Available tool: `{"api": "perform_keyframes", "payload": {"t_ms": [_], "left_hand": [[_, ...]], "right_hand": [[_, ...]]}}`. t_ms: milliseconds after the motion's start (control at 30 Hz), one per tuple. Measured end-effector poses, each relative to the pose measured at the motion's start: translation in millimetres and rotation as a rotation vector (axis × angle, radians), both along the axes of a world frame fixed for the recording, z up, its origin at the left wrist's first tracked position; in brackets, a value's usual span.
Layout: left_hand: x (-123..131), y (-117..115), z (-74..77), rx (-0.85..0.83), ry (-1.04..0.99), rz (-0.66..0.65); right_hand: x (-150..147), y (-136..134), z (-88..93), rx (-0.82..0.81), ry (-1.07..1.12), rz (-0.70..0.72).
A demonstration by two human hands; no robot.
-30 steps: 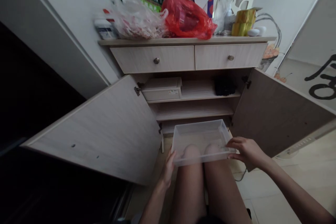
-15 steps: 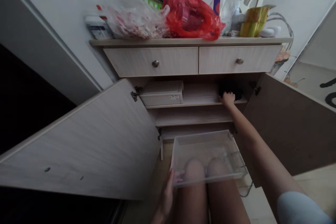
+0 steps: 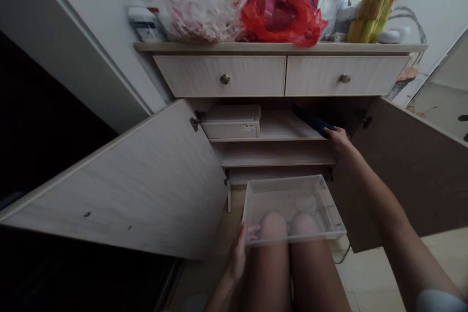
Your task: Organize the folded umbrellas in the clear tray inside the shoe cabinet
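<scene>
Left hand fingers clasp the clear bin at its near corner; right hand fingers close on a dark bundle — the shelf edge just beneath them.

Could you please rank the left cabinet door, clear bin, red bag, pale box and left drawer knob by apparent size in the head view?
1. left cabinet door
2-3. clear bin and red bag: alike; bin nearer, bag cut off at the top, so unranked
4. pale box
5. left drawer knob
</scene>
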State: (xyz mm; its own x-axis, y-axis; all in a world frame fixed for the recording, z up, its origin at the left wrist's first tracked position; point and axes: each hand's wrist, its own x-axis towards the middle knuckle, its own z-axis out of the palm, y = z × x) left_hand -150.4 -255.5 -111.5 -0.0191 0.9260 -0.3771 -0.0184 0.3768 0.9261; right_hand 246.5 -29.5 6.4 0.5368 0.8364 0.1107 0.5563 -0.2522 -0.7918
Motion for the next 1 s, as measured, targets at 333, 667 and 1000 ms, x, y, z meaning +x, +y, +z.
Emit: {"api": "perform_keyframes", "payload": {"t_ms": [333, 667, 1000], "left_hand": [[10, 0, 10.9, 0.050, -0.028, -0.012], [9, -6, 25.9, 0.061, -0.027, -0.020], [8, 0, 12.0, 0.021, 0.058, -0.008]], "right_hand": [[-7, -182, 9.0, -0.024, 0.298, 0.740], [-61, -174, -27.8, 0.001, -0.547, 0.936], [-75, -130, -16.3, -0.221, -0.903, 0.969]]}}
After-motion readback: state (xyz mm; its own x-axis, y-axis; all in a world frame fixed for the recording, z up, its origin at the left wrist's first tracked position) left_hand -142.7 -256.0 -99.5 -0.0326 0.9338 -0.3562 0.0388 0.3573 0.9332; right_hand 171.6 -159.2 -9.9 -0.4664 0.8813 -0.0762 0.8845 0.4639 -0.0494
